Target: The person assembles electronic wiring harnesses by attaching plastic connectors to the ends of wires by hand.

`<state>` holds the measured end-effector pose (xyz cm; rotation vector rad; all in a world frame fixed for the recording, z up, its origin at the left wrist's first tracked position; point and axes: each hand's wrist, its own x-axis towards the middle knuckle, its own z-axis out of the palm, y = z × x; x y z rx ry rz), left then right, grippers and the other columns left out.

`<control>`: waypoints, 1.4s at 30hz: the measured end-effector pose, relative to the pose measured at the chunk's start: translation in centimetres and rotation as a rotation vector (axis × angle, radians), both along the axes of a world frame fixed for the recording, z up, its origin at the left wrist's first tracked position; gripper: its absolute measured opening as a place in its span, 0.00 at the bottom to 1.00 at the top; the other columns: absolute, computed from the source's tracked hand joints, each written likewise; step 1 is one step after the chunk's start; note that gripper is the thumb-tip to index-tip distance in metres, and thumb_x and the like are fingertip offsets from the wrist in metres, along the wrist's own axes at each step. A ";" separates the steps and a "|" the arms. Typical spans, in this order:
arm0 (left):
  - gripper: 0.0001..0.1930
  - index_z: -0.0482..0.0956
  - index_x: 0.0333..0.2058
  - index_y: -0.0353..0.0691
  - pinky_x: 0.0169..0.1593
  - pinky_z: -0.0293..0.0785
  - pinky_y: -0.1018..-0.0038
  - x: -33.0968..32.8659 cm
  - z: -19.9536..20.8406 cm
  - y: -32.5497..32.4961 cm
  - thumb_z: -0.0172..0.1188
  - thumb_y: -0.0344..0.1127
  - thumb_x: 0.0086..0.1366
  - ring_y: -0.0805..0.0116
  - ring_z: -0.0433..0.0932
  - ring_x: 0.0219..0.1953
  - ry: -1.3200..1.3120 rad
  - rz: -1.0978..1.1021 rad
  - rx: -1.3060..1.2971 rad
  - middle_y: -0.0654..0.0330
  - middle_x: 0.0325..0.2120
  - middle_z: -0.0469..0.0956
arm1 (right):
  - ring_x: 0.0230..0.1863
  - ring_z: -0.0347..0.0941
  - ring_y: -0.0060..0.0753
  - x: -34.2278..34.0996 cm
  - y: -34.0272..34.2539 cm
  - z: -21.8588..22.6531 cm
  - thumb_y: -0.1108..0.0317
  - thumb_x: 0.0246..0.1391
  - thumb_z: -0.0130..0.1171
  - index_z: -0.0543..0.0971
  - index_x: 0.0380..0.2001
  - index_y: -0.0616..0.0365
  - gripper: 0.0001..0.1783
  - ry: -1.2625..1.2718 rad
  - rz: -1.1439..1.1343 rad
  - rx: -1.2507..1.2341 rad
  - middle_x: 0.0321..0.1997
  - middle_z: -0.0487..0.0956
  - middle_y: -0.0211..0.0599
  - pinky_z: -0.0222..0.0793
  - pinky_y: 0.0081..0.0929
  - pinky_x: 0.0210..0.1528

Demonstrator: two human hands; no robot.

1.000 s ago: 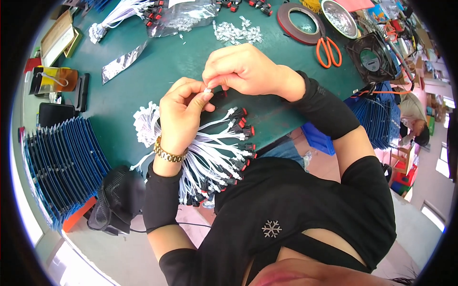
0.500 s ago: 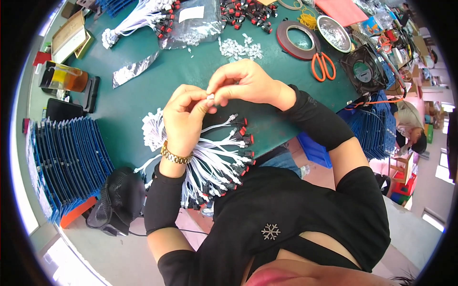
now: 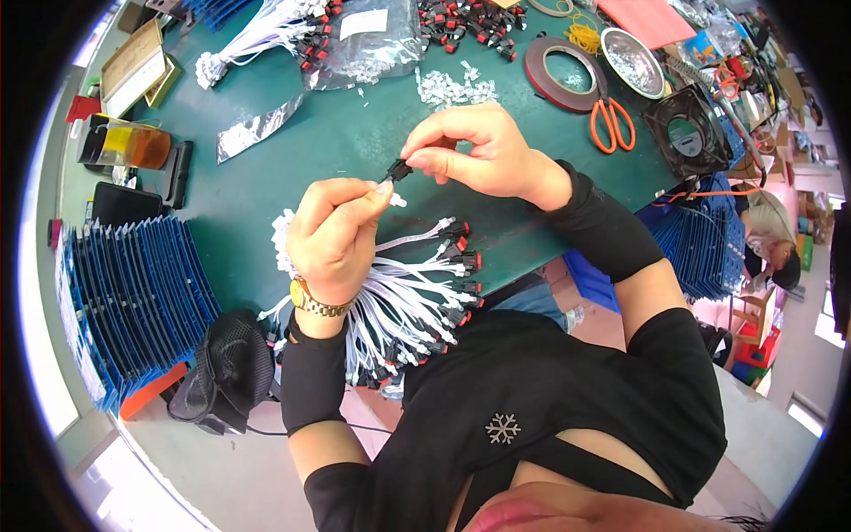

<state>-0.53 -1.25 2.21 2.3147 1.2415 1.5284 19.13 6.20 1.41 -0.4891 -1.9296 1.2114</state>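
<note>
on my feed both hands are raised over the green table (image 3: 337, 115), near each other, with a small black connector (image 3: 397, 169) bridging their fingertips. the right hand (image 3: 483, 151) has its thumb and forefinger clamped on the upper end of that connector, its other fingers curled loosely behind. the left hand (image 3: 337, 232) is pinched shut at thumb and forefinger, with a small white piece (image 3: 399, 201) poking out at the tips; the connector's lower end meets those same fingertips, and i can't tell how firmly they grip it.

below the left wrist, which wears a gold watch (image 3: 319, 307), i see a fanned bundle of white cables (image 3: 399, 297) with black and red ends, lying along the table's near edge. beyond the hands lies a scatter of clear connectors (image 3: 456, 86), just beside a plastic bag (image 3: 359, 58). a heap of black and red connectors (image 3: 470, 25) lies farther back, and a second cable bundle (image 3: 261, 40) lies left of the bag.

off to my right i have a tape roll (image 3: 538, 66), orange-handled scissors (image 3: 612, 120), a metal bowl (image 3: 658, 91) and a black fan (image 3: 683, 133). at far left stands a row of blue panels (image 3: 142, 310).
</note>
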 end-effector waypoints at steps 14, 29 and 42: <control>0.07 0.72 0.38 0.33 0.33 0.70 0.80 -2.0 -2.0 2.1 0.47 0.30 0.66 0.72 0.74 0.26 -0.944 -0.139 -1.058 0.55 0.34 0.76 | 0.29 0.72 0.20 0.2 1.8 -2.4 0.69 0.46 0.64 0.74 0.43 0.60 0.19 -0.251 -0.021 -0.117 0.39 0.76 0.35 0.68 0.18 0.30; 0.26 0.64 0.50 0.29 0.39 0.71 0.84 -0.9 -2.1 1.5 0.63 0.19 0.52 0.77 0.74 0.33 -0.525 -0.175 -1.082 0.59 0.34 0.74 | 0.24 0.72 0.29 1.4 1.2 0.3 0.73 0.31 0.67 0.77 0.31 0.62 0.17 -0.701 0.480 -0.020 0.21 0.77 0.36 0.66 0.26 0.26; 0.08 0.77 0.31 0.35 0.49 0.66 0.70 -1.8 3.1 -0.6 0.62 0.26 0.50 0.59 0.72 0.47 0.313 -0.111 -0.610 0.52 0.46 0.73 | 0.23 0.71 0.21 3.6 3.8 1.1 0.76 0.40 0.59 0.76 0.26 0.63 0.05 -0.569 0.844 -0.337 0.23 0.77 0.33 0.66 0.19 0.27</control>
